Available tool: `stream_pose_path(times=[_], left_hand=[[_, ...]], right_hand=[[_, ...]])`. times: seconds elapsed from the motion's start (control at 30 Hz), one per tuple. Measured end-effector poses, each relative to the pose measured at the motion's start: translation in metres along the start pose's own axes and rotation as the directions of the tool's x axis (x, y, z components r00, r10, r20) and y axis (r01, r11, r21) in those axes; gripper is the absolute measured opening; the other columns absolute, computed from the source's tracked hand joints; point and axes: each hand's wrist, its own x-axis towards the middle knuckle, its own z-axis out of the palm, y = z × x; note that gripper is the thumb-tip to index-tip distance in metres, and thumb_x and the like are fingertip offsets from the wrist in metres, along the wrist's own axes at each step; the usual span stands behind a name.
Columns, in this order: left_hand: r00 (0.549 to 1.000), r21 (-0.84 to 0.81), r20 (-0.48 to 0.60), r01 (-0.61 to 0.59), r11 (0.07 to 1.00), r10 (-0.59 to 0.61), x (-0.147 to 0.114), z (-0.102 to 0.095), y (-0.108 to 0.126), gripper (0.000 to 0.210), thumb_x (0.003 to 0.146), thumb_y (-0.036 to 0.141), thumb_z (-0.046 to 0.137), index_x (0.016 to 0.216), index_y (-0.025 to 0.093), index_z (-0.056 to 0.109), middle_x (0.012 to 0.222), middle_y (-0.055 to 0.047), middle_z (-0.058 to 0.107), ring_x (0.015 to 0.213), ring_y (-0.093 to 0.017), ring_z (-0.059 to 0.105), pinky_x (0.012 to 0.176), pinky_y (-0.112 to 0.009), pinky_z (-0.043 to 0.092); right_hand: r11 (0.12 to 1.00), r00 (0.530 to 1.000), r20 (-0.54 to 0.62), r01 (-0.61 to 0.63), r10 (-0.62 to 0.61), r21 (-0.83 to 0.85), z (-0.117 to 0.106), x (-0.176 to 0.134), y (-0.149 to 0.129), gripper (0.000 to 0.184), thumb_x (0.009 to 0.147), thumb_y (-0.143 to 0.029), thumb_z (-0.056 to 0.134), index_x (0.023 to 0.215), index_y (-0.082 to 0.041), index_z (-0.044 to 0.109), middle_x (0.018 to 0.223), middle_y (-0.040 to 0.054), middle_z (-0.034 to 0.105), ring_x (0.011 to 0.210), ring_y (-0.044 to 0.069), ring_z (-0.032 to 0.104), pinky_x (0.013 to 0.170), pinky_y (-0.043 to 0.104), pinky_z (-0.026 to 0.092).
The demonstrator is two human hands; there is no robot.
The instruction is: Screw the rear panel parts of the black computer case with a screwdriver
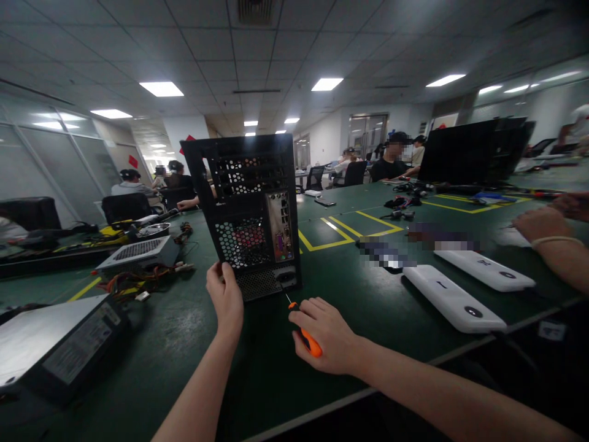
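A black computer case [248, 201] stands upright on the green table, its rear panel facing me. Perforated vents, a metal port plate [275, 224] and a power supply's mesh back with a socket [288, 277] show on it. My left hand [224, 301] is closed on the lower left edge of the case, the fingertips partly hidden. In my right hand [329, 337] is a screwdriver [311, 344] with an orange and black handle. Its thin shaft points up at the lower right corner of the panel, near the socket; whether the tip touches cannot be made out.
Left on the green table [175, 331] lie a grey power supply [138, 253] with loose cables and a larger metal one [83, 362]. At right are two white devices [453, 298], a blurred phone [381, 252], a monitor [460, 153] and another person's hand [545, 226].
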Motion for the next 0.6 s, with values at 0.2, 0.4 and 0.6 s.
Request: stream_pose_path(times=[0.2, 0.4, 0.6], left_hand=[[0.990, 0.095, 0.140, -0.033, 0.995, 0.019, -0.024, -0.001, 0.024, 0.021, 0.076, 0.037, 0.040, 0.077, 0.017, 0.047, 0.073, 0.000, 0.048, 0.069, -0.013, 0.047, 0.066, -0.026, 0.038], [0.666, 0.186, 0.712, 0.124, 0.975, -0.220, -0.045, 0.015, 0.012, 0.020, 0.074, 0.031, 0.041, 0.072, 0.016, 0.054, 0.065, -0.001, 0.058, 0.040, -0.007, 0.044, 0.043, -0.021, 0.034], [0.594, 0.113, 0.721, 0.408, 0.906, -0.358, -0.042, 0.022, 0.000, 0.019, 0.071, 0.027, 0.042, 0.081, 0.015, 0.053, 0.083, -0.006, 0.061, 0.035, -0.003, 0.042, 0.031, -0.016, 0.024]], right_hand=[[0.995, 0.996, -0.047, -0.070, 0.074, 0.074, -0.001, 0.000, 0.001, 0.023, 0.074, -0.034, 0.048, 0.088, -0.017, 0.052, 0.077, 0.0040, 0.052, 0.071, 0.015, 0.046, 0.066, 0.030, 0.036], [0.989, 0.983, -0.147, -0.098, 0.114, 0.114, 0.002, -0.001, 0.001, 0.020, 0.075, -0.024, 0.046, 0.093, -0.016, 0.047, 0.079, 0.0044, 0.055, 0.070, 0.015, 0.050, 0.066, 0.029, 0.039], [0.997, 0.990, -0.130, -0.044, 0.053, 0.067, 0.005, -0.004, 0.002, 0.018, 0.067, -0.018, 0.049, 0.085, -0.017, 0.049, 0.079, 0.0041, 0.051, 0.073, 0.016, 0.047, 0.067, 0.030, 0.037]])
